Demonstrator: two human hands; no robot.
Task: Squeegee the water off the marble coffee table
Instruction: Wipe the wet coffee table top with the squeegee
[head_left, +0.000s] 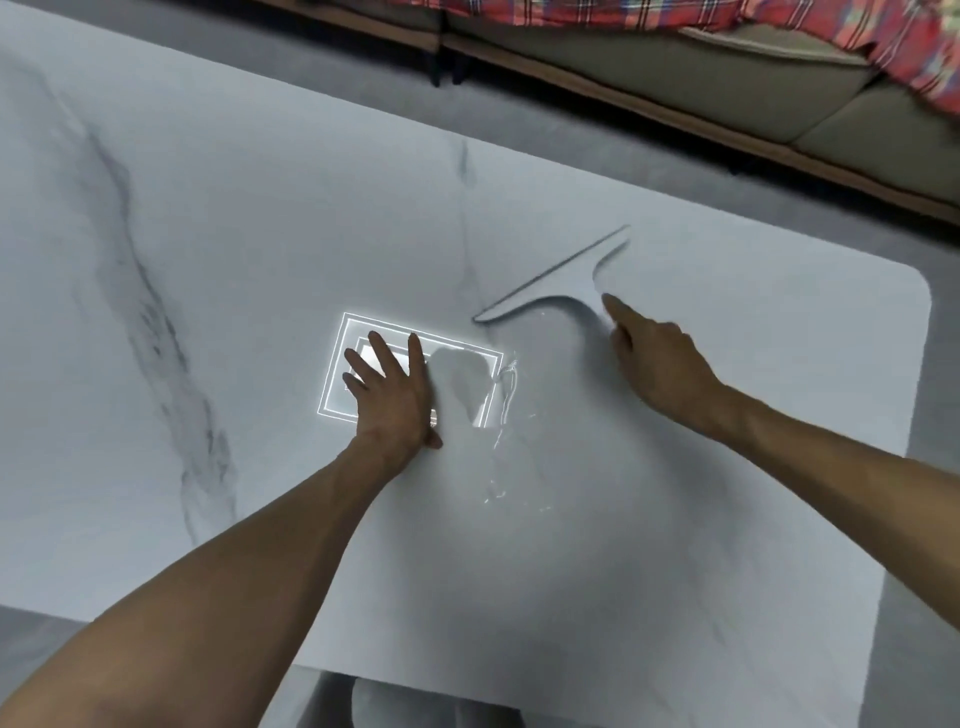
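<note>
- The marble coffee table fills most of the frame, with grey veins at the left
- The left hand lies flat at centre, fingers spread, over a bright rectangular reflection
- Water glistens just right of it
- The pale squeegee lies right of centre, and the right hand meets its handle with the index finger extended
- A sofa with a plaid blanket sits at the upper right

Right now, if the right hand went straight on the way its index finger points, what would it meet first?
Probably the squeegee, at its handle: the right hand has its index fingertip just beside it, though whether they touch is unclear.
</note>
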